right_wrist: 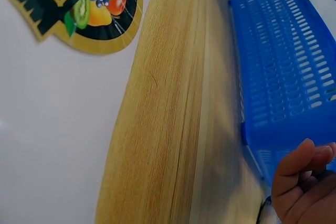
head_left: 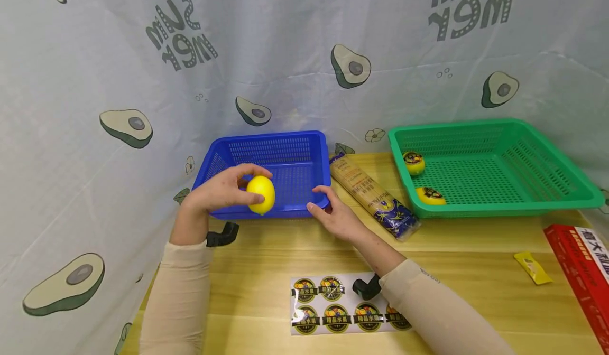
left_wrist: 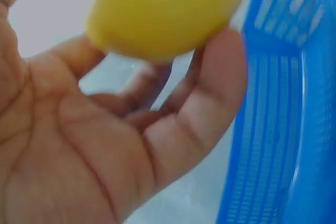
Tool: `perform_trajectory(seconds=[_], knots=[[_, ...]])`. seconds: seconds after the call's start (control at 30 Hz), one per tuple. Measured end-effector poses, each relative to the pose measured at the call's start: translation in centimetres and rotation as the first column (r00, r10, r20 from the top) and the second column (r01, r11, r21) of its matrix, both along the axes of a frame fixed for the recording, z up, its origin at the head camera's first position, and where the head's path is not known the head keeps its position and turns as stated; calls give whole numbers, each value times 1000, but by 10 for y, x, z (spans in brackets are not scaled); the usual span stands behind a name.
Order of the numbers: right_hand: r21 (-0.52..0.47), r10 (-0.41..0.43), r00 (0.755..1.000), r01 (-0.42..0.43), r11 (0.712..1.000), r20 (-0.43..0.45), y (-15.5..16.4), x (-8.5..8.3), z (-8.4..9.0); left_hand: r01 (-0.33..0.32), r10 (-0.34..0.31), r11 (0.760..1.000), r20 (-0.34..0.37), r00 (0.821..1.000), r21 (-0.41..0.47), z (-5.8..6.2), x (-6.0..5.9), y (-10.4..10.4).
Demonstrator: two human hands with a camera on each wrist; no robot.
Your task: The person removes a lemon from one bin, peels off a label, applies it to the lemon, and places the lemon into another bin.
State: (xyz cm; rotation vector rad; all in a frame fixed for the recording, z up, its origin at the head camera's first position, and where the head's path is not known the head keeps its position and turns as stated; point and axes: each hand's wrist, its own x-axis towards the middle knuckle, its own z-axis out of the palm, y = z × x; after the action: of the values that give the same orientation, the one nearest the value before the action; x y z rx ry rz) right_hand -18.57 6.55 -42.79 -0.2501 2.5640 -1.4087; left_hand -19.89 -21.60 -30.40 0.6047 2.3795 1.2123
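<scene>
A plain yellow lemon (head_left: 261, 194) is held between the thumb and fingers of my left hand (head_left: 227, 190), above the front left part of the blue basket (head_left: 269, 213). In the left wrist view the lemon (left_wrist: 163, 11) rests against the fingertips, its upper part cut off by the frame. My right hand (head_left: 339, 218) is at the basket's front right corner, thumb and index finger apart and bent, with no object between them. Whether it touches the rim I cannot tell. The right wrist view has this hand (right_wrist: 307, 184) beside the basket wall (right_wrist: 286, 61).
A green basket (head_left: 495, 211) on the right holds two lemons with round labels (head_left: 414, 164). Between the baskets lies a long noodle packet (head_left: 373, 194). A sticker sheet (head_left: 333, 303) lies in front, partly under the right forearm. Rightward are a yellow sachet (head_left: 533, 268) and red box (head_left: 578, 276).
</scene>
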Motion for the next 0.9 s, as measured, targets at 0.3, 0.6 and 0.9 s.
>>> perform_trajectory(seconds=[0.3,0.6,0.9], knots=[[-57,50,999,-49,997,16,3,-4,-1,139,-143,988,71,987,65,-40,61,14],[-158,141,990,-137,978,13,39,10,17,136,-142,989,114,983,63,-91,69,54],[-193,68,997,-75,978,-40,79,61,15,-3,-2,996,53,999,93,-131,63,122]])
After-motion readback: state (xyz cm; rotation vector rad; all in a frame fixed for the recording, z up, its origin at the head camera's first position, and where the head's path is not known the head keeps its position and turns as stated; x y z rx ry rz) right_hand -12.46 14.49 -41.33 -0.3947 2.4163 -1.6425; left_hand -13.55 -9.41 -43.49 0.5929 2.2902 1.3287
